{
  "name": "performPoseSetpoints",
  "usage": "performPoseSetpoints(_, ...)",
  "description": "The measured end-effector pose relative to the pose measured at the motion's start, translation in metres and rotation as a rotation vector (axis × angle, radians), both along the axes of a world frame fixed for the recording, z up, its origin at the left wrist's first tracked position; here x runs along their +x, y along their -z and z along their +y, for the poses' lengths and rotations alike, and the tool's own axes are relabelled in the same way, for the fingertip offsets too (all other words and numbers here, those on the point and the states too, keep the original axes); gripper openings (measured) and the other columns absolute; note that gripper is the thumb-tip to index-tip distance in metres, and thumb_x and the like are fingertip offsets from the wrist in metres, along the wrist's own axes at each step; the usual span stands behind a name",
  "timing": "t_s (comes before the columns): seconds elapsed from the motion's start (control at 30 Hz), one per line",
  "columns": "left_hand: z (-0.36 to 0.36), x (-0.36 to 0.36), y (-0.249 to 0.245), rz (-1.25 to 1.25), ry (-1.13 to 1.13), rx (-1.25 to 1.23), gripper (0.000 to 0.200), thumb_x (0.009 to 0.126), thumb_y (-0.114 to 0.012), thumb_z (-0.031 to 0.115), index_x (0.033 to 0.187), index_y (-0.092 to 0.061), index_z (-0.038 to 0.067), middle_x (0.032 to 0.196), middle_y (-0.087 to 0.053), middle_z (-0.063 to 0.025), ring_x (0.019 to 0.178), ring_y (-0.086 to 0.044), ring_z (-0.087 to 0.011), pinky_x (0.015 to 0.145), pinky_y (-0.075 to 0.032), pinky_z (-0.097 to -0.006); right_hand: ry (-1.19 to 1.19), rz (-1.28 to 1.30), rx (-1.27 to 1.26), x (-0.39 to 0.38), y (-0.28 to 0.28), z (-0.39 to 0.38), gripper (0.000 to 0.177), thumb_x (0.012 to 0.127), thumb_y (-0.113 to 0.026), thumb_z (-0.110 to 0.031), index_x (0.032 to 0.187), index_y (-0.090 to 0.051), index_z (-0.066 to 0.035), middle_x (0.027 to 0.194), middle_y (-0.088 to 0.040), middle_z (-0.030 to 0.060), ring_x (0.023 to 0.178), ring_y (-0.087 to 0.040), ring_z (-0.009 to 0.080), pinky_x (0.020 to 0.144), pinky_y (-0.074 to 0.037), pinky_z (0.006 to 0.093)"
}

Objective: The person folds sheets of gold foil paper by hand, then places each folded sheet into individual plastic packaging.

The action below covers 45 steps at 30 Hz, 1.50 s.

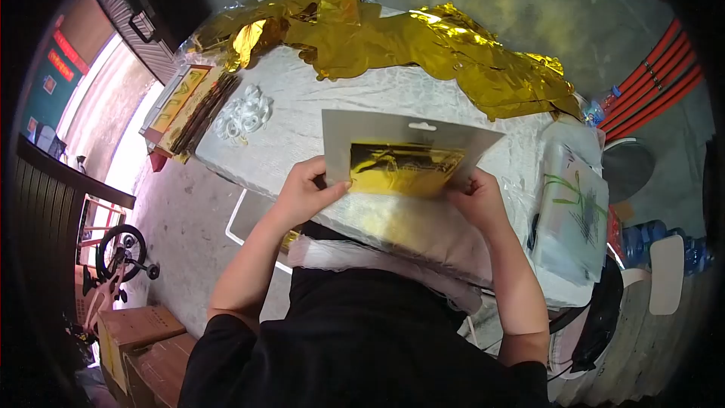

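Observation:
A grey card with a hanging slot and a shiny gold panel (408, 170) is held up over the table's near edge. At its left side my left hand (308, 195) pinches it, thumb on the front and fingers behind. My right hand (479, 198) grips the lower right side, its fingers partly hidden by the card. Beyond the card, crumpled gold foil sheets (393, 41) lie along the far side of the white-covered table (294, 98). A small heap of white rings (245, 113) is on the table's left part.
Brown strips and a framed box (181, 109) sit at the table's left end. Clear plastic bags tied with green string (570, 204) lie at the right end. Cardboard boxes (140, 329) and a bicycle (113, 264) stand at lower left; red pipes (653, 75) run at right.

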<state>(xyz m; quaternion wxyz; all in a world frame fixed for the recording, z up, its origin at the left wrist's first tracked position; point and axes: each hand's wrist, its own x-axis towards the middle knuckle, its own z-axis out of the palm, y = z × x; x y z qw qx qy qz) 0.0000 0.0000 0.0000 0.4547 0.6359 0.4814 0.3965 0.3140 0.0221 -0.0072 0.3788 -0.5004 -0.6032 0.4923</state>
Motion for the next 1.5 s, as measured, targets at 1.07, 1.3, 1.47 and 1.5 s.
performPoseSetpoints(1.07,-0.039,-0.059,0.006,-0.999,0.087,-0.309,0.042,0.082,-0.064,0.015,0.118,-0.049,0.003,0.106,-0.06,-0.0084,0.088,-0.062,-0.0136,0.07,-0.053,-0.027,-0.166,0.417,-0.209,-0.001,-0.018,-0.012,0.01,0.081,-0.053,0.002,0.089,-0.052,-0.005,0.075,-0.061,0.0074,0.049,-0.039,0.0039,0.044,-0.029,0.0176)
performPoseSetpoints(1.3,-0.147,-0.208,0.099,-0.845,-0.309,-0.364,0.049,0.083,-0.063,0.029,0.122,-0.047,0.005,0.115,-0.057,-0.0096,0.101,-0.058,-0.0219,0.089,-0.047,-0.0354,-0.132,0.492,-0.263,-0.007,-0.026,-0.013,0.008,0.083,-0.052,0.0,0.09,-0.053,-0.005,0.075,-0.06,0.0084,0.048,-0.037,0.0039,0.042,-0.026,0.0168)
performPoseSetpoints(1.47,-0.204,-0.233,0.227,-0.993,-0.67,-0.52,0.04,0.088,-0.055,0.03,0.12,-0.05,0.007,0.12,-0.055,-0.0081,0.11,-0.053,-0.0213,0.093,-0.044,-0.0381,-0.118,0.424,-0.248,-0.01,-0.018,-0.007,0.006,0.084,-0.052,-0.004,0.089,-0.051,-0.007,0.072,-0.06,0.0071,0.042,-0.034,0.0043,0.04,-0.025,0.0175)
performPoseSetpoints(1.5,-0.205,-0.233,0.255,-1.073,-0.693,-0.485,0.041,0.087,-0.055,0.028,0.122,-0.048,0.007,0.124,-0.052,-0.0088,0.113,-0.051,-0.022,0.094,-0.044,-0.0395,-0.107,0.413,-0.251,-0.01,-0.017,-0.006,0.006,0.085,-0.052,-0.004,0.09,-0.051,-0.007,0.071,-0.059,0.0069,0.042,-0.035,0.0043,0.04,-0.025,0.0174)
